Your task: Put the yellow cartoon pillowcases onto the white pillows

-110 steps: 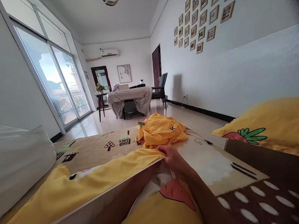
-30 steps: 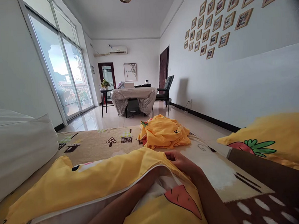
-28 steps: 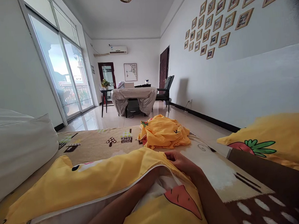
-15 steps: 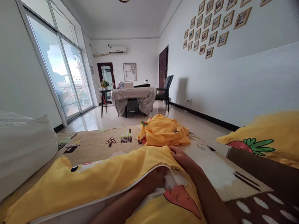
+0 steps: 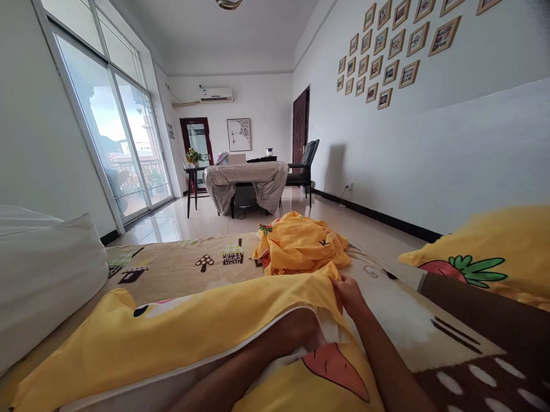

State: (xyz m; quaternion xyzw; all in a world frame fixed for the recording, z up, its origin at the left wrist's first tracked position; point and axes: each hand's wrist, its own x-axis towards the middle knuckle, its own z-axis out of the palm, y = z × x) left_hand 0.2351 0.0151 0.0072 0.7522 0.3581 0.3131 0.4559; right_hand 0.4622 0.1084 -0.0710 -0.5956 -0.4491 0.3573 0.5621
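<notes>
A yellow pillowcase with a carrot print lies across the bed in front of me, its long white-edged opening facing me. White material shows inside that opening; whether it is a pillow or lining I cannot make out. My left hand reaches into the opening at the right end, its fingers hidden under the fabric. At the far right corner of the pillowcase, my right hand is closed on the cloth from outside, pinching the corner up.
Just beyond lies a crumpled orange-yellow cloth on the patterned blanket. A white pillow or cushion stands at left, and another yellow printed pillow at right. Farther back are a covered table and a dark chair.
My right hand has moved slightly right and now grips the pillowcase corner, which is pulled up to a point. My left hand has shifted deeper toward that corner.
</notes>
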